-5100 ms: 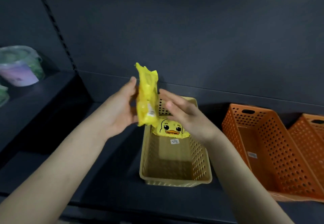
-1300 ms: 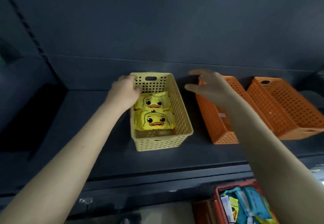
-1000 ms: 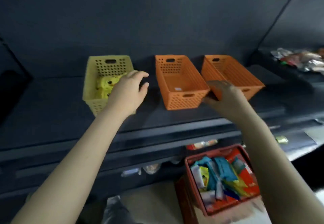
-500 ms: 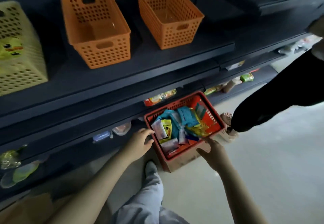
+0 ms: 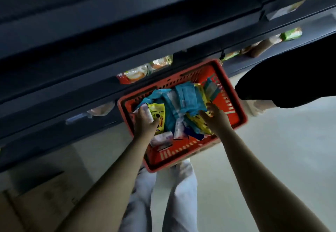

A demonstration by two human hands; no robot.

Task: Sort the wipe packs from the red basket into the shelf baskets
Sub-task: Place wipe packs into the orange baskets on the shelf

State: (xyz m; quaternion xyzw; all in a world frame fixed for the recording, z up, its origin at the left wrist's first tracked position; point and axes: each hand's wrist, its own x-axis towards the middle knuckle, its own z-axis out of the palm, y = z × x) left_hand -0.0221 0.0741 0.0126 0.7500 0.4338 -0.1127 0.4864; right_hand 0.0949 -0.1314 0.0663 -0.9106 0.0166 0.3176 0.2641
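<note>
The red basket (image 5: 234,108) sits on the pale floor (image 5: 272,150) against the foot of the dark shelving (image 5: 109,37), just in front of the person's light trousers (image 5: 174,188). It is heaped with wipe packs: blue packs (image 5: 183,100) across the middle and far side, a yellow duck pack (image 5: 160,117) at the left, another yellow pack (image 5: 197,124) at the right, and white packs (image 5: 161,139) near the front wall.

Both arms reach down into the basket. The left hand (image 5: 144,122) lies on the left part of the heap, its thumb across the face of the yellow duck pack and its fingers (image 5: 141,110) bent over that pack's left edge, beside a white pack corner. The frame is smeared by motion, so I cannot tell whether those fingers are really clenched round the pack or only resting on it.

The right hand (image 5: 216,119) is spread palm down over the right part of the heap, with fingers (image 5: 203,114) apart and fairly straight. Their tips touch the edge of the blue packs and the yellow pack below, and they grasp nothing.

Packaged goods (image 5: 145,70) show on the low shelf behind the basket, and a green pack (image 5: 291,33) lies further right. Someone in black clothing (image 5: 291,79) stands to the right, and a cardboard box (image 5: 36,204) sits at the lower left
</note>
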